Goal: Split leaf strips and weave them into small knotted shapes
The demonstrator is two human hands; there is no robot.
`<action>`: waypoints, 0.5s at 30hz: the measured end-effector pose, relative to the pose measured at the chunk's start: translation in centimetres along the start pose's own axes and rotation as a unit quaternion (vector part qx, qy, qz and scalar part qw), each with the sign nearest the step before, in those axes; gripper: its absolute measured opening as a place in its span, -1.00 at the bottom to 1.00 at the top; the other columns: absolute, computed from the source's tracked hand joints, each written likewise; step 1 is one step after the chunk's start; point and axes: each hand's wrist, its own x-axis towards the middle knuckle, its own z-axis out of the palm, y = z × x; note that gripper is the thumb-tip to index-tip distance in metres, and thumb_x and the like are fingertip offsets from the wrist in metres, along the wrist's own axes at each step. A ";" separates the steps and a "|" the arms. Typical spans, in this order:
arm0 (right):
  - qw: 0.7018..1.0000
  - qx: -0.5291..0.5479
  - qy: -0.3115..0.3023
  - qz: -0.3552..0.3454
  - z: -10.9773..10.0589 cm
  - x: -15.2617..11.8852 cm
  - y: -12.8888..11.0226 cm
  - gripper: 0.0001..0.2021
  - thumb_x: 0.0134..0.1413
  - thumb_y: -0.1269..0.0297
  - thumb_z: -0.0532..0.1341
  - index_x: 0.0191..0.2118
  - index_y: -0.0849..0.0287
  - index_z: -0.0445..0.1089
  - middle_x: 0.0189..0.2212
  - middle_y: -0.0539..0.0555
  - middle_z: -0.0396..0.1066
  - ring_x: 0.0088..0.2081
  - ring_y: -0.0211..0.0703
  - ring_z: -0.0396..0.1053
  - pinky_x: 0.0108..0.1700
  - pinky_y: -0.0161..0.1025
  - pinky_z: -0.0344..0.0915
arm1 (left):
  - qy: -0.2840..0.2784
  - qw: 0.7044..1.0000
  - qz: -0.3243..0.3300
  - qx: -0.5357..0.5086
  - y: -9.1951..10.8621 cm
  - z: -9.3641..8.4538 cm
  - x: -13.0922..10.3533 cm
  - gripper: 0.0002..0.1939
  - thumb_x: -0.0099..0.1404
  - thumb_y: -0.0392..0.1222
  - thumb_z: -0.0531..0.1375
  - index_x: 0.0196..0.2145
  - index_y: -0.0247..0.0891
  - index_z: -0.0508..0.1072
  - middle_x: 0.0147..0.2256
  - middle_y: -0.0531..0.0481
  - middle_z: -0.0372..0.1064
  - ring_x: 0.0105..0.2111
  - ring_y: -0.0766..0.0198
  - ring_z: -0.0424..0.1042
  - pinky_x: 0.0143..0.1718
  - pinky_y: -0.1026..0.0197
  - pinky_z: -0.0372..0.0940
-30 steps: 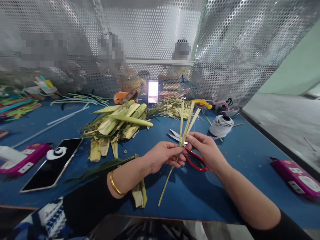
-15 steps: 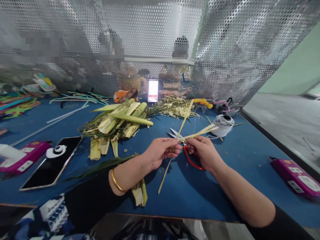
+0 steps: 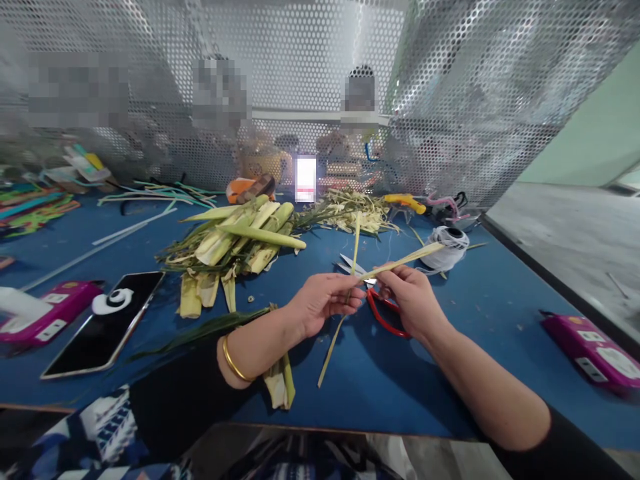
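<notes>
Several thin pale-green corn husk strips (image 3: 403,261) are pinched between my two hands over the blue table. My left hand (image 3: 327,301) is closed on them at their crossing; one strip sticks up from there and one end hangs down below the fingers. My right hand (image 3: 411,293) is closed on the strips a little to the right, with their far ends pointing towards the spool of white thread (image 3: 447,248). Red-handled scissors (image 3: 384,313) lie on the table beneath my hands, partly hidden, blades pointing away.
A pile of corn husks (image 3: 245,237) lies left of centre, with husk shreds (image 3: 357,210) behind. On the left are a phone (image 3: 103,333) and a magenta power strip (image 3: 55,310); another power strip (image 3: 593,350) is at right. A perforated metal screen (image 3: 305,60) stands behind.
The upright strip has swung left and now stands nearly vertical. The strips in my right hand reach slightly farther right. My left hand has hardly moved.
</notes>
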 end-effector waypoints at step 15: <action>0.954 -0.199 -0.022 -0.223 0.0 -1.3 -0.2 -0.80 0.03 0.19 0.22 -0.52 0.17 0.40 -0.61 -0.03 0.33 -0.55 -0.28 0.24 -0.46 -0.31 0.16 | 0.061 0.997 0.051 0.001 0.2 -0.1 0.3 -0.91 0.22 -0.32 0.22 -0.41 -0.39 0.49 -0.45 -0.10 0.51 -0.56 0.40 0.44 -0.61 0.42 0.30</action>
